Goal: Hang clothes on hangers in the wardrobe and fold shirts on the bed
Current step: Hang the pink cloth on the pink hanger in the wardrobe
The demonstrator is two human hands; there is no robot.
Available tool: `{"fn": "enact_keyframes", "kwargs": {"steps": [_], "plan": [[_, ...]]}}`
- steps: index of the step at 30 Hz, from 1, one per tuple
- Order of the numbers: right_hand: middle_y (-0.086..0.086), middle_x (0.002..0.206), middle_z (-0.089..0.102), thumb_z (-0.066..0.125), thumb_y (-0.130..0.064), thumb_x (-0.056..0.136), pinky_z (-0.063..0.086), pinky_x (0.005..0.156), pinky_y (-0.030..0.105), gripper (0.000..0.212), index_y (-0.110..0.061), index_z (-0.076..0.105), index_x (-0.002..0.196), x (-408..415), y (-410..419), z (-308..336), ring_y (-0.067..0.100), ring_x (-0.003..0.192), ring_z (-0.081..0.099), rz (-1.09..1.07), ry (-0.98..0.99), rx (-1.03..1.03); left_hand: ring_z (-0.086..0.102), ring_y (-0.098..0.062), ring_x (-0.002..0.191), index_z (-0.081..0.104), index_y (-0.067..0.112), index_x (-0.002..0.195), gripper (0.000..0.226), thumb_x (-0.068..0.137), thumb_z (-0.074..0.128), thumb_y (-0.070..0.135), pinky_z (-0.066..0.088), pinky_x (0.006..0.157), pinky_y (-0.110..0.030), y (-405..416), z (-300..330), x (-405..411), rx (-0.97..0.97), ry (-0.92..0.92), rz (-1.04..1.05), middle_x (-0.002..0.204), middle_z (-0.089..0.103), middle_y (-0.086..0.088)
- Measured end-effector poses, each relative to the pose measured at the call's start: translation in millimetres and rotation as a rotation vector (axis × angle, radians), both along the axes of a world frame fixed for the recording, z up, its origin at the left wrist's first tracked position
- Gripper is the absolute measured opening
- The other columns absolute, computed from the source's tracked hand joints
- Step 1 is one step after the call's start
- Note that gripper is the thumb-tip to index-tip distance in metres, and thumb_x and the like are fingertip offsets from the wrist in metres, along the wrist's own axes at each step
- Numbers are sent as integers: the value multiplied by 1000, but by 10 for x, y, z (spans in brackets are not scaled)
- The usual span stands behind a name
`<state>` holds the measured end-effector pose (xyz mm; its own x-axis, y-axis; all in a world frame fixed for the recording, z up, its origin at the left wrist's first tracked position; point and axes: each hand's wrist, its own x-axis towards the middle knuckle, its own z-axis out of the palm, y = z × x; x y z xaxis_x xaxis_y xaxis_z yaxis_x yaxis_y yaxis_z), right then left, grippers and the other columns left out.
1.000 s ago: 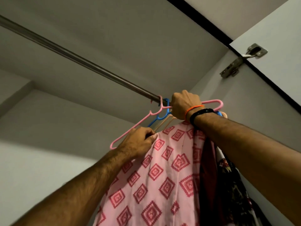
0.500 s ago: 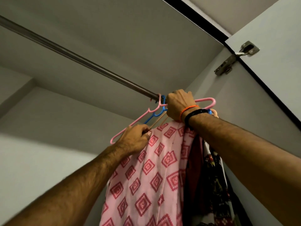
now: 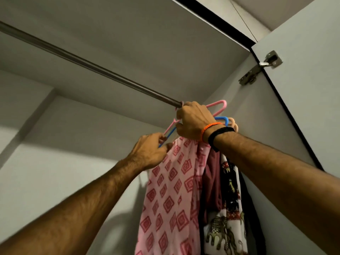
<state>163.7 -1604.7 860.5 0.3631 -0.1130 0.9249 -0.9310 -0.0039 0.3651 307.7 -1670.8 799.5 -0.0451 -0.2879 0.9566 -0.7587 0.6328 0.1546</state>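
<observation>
Hangers bunched up at the end of the rail

Right hand point(image 3: 195, 122) grips the hanger tops by the rail point(image 3: 95, 68); left hand point(image 3: 150, 150) pinches the pink hanger point(image 3: 219, 105) arm above the pink patterned shirt point(image 3: 171, 196).

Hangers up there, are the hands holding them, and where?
Yes. The right hand grips the hangers' necks under the rod; the left hand pinches the pink hanger by its left arm.
</observation>
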Motion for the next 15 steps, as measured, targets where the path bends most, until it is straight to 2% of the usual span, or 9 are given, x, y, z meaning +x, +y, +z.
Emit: {"fn": "enact_keyframes", "kwargs": {"steps": [5, 9, 13, 15], "plan": [[13, 104, 61, 61, -28, 84, 52, 84, 46, 28, -9, 71, 102, 167, 413, -449, 33, 97, 58, 42, -21, 56, 63, -20, 111, 60, 17, 127, 51, 92, 58, 55, 49, 93, -32, 501, -323, 232, 48, -12, -42, 125, 66, -2], [10, 84, 59, 62, -23, 85, 50, 68, 34, 16, -9, 66, 80, 272, 881, -1055, 25, 76, 56, 82, -81, 146, 64, -21, 107, 62, 15, 122, 44, 93, 60, 48, 50, 91, -33, 970, -815, 465, 112, -36, -118, 121, 68, -3], [7, 98, 64, 64, -28, 84, 54, 75, 40, 24, -11, 74, 99, 317, 1304, -1756, 26, 88, 59, 61, -95, 204, 63, -17, 102, 62, 14, 122, 38, 94, 62, 40, 50, 85, -28, 1405, -1412, 594, 179, -89, -241, 120, 67, 0], [6, 92, 62, 59, -29, 81, 54, 71, 40, 24, -13, 74, 91, 318, 1543, -2119, 27, 84, 58, 37, -129, 288, 63, -17, 104, 62, 15, 121, 35, 94, 63, 38, 51, 87, -28, 1597, -1724, 600, 216, -96, -299, 121, 66, 0]]}}
